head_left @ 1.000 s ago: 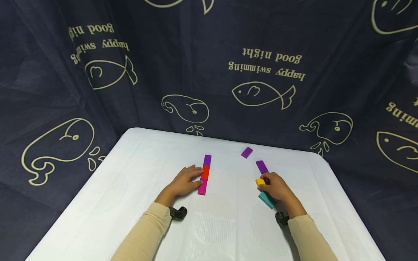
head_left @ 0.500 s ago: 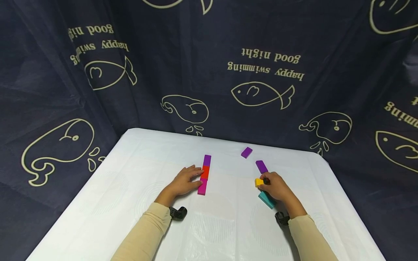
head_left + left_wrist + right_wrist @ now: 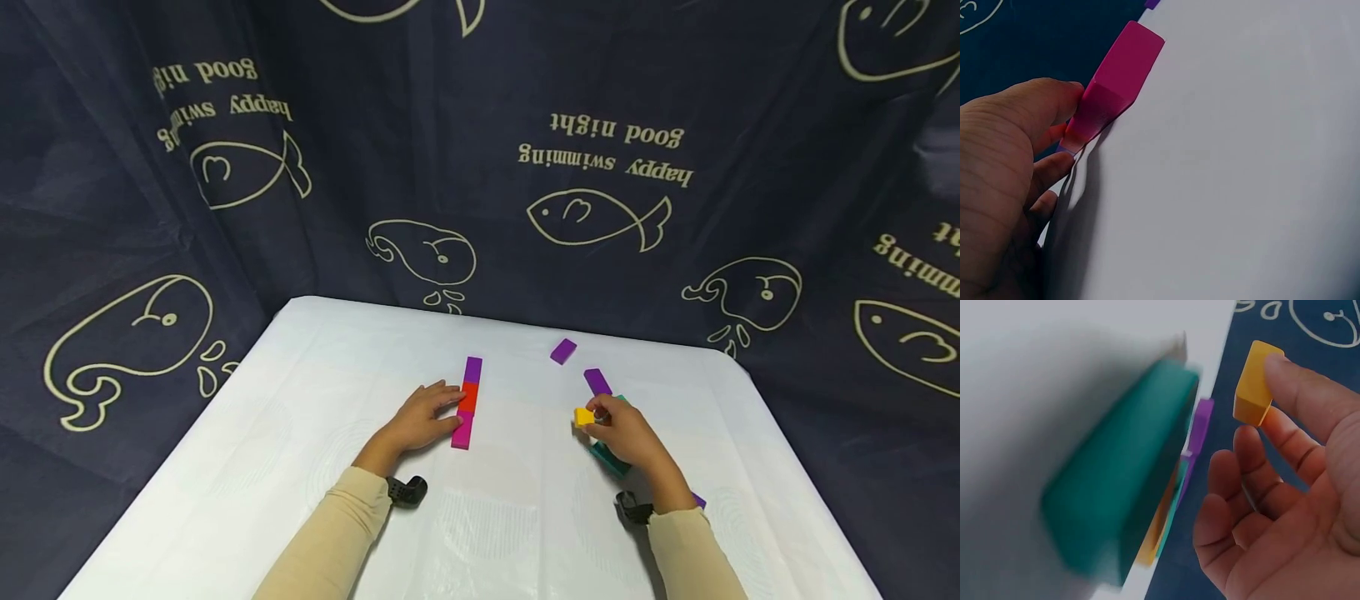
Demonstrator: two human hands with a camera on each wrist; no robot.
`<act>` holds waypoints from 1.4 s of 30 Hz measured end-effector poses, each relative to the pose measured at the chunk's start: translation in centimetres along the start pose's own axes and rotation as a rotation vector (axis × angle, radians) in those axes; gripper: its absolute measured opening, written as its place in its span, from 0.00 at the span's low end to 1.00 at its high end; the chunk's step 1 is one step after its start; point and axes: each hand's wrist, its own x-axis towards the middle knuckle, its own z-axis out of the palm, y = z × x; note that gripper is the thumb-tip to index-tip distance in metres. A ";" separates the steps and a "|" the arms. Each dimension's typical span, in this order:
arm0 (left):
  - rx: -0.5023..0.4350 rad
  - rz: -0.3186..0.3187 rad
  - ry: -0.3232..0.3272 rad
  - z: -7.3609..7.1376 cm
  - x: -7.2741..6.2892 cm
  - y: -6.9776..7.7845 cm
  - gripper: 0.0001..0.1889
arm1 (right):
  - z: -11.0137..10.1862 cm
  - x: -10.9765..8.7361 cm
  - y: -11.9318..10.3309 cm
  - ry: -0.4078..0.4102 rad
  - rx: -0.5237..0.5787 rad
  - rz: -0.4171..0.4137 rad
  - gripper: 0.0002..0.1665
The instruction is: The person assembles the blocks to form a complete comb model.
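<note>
Three blocks stand end to end in a row: purple (image 3: 473,369) at the far end, red (image 3: 468,397) in the middle, pink (image 3: 462,432) nearest. My left hand (image 3: 418,419) rests against the row's left side, thumb at the pink block and fingertips at the red one. In the left wrist view the thumb lies along the pink block (image 3: 1125,65). My right hand (image 3: 630,433) pinches a yellow block (image 3: 583,417) between thumb and index finger, the other fingers loosely bent. The right wrist view shows the yellow block (image 3: 1257,384) held above the table.
A teal block (image 3: 609,460) lies under the right hand. Beyond it are a purple block (image 3: 597,382) and another purple block (image 3: 563,351) farther back. An orange-yellow block (image 3: 1150,547) shows behind the teal one. A purple corner (image 3: 700,501) peeks out beside the right forearm.
My right hand has moved left with the yellow block, uncovering a green edge behind it and a purple corner by the forearm. The left hand stays at the row.
</note>
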 end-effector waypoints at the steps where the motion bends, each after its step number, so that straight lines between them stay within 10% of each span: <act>1: 0.003 0.000 0.000 0.0 0.0 0.0 0.25 | 0.2 0.0 -0.3 0.002 0.009 -0.013 0.15; 42: 0.005 0.012 0.005 -0.3 -0.1 0.1 0.25 | 10.6 -0.2 -12.0 -0.075 0.179 -0.134 0.14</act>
